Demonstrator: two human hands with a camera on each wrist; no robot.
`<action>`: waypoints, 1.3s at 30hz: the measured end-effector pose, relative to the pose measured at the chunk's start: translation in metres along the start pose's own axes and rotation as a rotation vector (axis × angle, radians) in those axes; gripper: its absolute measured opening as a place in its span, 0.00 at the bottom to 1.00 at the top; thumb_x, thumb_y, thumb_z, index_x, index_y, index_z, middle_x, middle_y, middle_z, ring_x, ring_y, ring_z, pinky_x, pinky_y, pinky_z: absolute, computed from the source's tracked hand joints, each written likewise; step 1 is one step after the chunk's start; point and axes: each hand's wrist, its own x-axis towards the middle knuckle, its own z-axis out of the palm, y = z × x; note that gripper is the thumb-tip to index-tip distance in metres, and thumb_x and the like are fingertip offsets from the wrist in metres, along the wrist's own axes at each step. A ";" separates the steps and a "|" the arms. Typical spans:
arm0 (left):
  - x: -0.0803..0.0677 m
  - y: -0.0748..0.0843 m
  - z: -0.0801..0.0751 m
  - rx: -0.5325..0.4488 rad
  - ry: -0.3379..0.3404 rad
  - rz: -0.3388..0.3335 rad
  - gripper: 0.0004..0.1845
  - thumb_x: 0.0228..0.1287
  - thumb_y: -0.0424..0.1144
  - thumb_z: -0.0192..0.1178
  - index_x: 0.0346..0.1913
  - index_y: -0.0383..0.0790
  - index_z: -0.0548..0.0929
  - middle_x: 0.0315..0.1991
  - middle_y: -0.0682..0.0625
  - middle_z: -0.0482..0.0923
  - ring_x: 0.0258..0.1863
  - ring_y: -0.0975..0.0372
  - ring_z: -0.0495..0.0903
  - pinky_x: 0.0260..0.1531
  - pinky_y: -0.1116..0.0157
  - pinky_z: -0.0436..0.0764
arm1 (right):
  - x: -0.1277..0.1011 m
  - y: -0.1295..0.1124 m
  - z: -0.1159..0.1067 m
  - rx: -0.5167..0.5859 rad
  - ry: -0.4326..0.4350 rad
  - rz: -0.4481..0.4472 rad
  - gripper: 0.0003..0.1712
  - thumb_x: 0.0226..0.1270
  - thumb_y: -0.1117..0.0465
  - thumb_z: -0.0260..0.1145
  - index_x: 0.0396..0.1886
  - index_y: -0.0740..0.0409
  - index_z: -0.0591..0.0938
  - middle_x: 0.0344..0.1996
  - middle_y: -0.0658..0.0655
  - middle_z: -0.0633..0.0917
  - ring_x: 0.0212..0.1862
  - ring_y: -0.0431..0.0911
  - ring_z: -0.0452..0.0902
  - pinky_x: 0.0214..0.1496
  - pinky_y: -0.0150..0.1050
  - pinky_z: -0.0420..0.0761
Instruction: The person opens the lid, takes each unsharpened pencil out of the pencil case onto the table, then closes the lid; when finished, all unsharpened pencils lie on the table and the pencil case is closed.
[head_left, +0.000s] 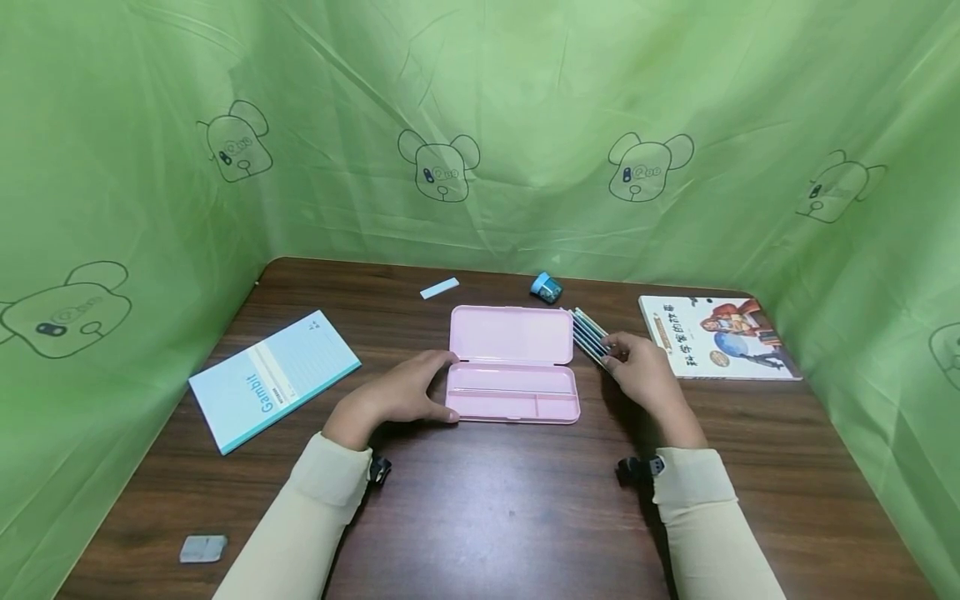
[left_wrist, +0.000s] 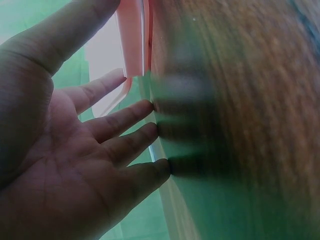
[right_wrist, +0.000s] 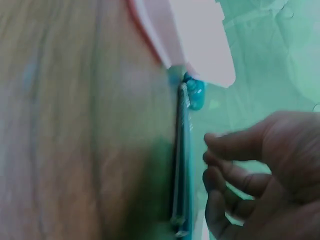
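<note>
A pink pencil case (head_left: 513,377) lies unfolded on the table, its lid flat at the back and its divided tray at the front. At its left end my left hand (head_left: 401,389) spreads, thumb near the front corner and index finger by the hinge. In the left wrist view the fingers of my left hand (left_wrist: 95,135) are nearly straight, their tips touching the case end and table. Several dark pencils (head_left: 588,335) lie beside the case's right side. My right hand (head_left: 637,367) is over their near ends; in the right wrist view, its loosely bent fingers (right_wrist: 215,180) hold nothing.
A blue pencil sharpener (head_left: 547,288) and a pale strip (head_left: 439,288) lie behind the case. A light-blue notebook (head_left: 274,379) is on the left, an illustrated book (head_left: 716,337) on the right. A small grey block (head_left: 202,548) lies front left. Green cloth (head_left: 525,225) surrounds the table.
</note>
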 end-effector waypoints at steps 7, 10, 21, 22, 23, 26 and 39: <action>-0.001 -0.001 -0.001 -0.002 0.003 -0.003 0.49 0.64 0.49 0.83 0.82 0.36 0.69 0.82 0.37 0.70 0.84 0.43 0.68 0.84 0.42 0.68 | -0.008 -0.036 0.014 0.050 -0.148 -0.283 0.15 0.81 0.66 0.70 0.62 0.60 0.90 0.51 0.60 0.94 0.52 0.53 0.89 0.58 0.56 0.88; -0.001 -0.001 0.000 -0.005 0.000 -0.010 0.50 0.65 0.49 0.83 0.83 0.37 0.69 0.83 0.37 0.69 0.84 0.43 0.68 0.84 0.41 0.68 | -0.012 -0.047 0.023 0.031 -0.248 -0.335 0.14 0.81 0.66 0.70 0.61 0.59 0.90 0.49 0.57 0.94 0.50 0.50 0.89 0.57 0.54 0.89; -0.002 0.000 0.000 -0.007 -0.004 -0.023 0.49 0.65 0.50 0.83 0.83 0.39 0.69 0.83 0.38 0.69 0.84 0.43 0.68 0.84 0.41 0.69 | -0.016 -0.056 0.036 -0.075 -0.370 -0.435 0.17 0.78 0.72 0.67 0.59 0.58 0.91 0.42 0.52 0.93 0.48 0.45 0.89 0.56 0.49 0.90; -0.002 0.000 0.000 -0.006 -0.005 -0.022 0.49 0.65 0.50 0.83 0.83 0.39 0.69 0.83 0.38 0.69 0.84 0.43 0.68 0.84 0.41 0.69 | -0.016 -0.057 0.036 -0.082 -0.374 -0.440 0.17 0.77 0.72 0.67 0.59 0.58 0.91 0.42 0.52 0.93 0.48 0.44 0.89 0.56 0.49 0.90; -0.002 0.000 0.000 -0.006 -0.004 -0.020 0.49 0.65 0.49 0.83 0.83 0.39 0.69 0.83 0.38 0.69 0.84 0.43 0.68 0.84 0.41 0.69 | -0.017 -0.057 0.035 -0.089 -0.378 -0.439 0.17 0.77 0.72 0.67 0.59 0.57 0.91 0.42 0.51 0.93 0.48 0.44 0.89 0.56 0.49 0.90; -0.002 0.000 0.000 -0.004 -0.002 -0.015 0.49 0.65 0.49 0.83 0.83 0.38 0.69 0.82 0.38 0.70 0.83 0.43 0.69 0.84 0.41 0.69 | -0.017 -0.059 0.034 -0.113 -0.385 -0.440 0.18 0.77 0.72 0.67 0.60 0.56 0.92 0.42 0.51 0.93 0.48 0.44 0.88 0.57 0.50 0.90; -0.002 0.003 -0.001 -0.015 -0.007 -0.009 0.48 0.65 0.48 0.83 0.82 0.38 0.70 0.82 0.38 0.70 0.84 0.43 0.68 0.84 0.41 0.68 | -0.020 -0.058 0.025 -0.003 -0.363 -0.362 0.19 0.76 0.72 0.69 0.61 0.55 0.91 0.43 0.53 0.93 0.47 0.45 0.87 0.52 0.46 0.88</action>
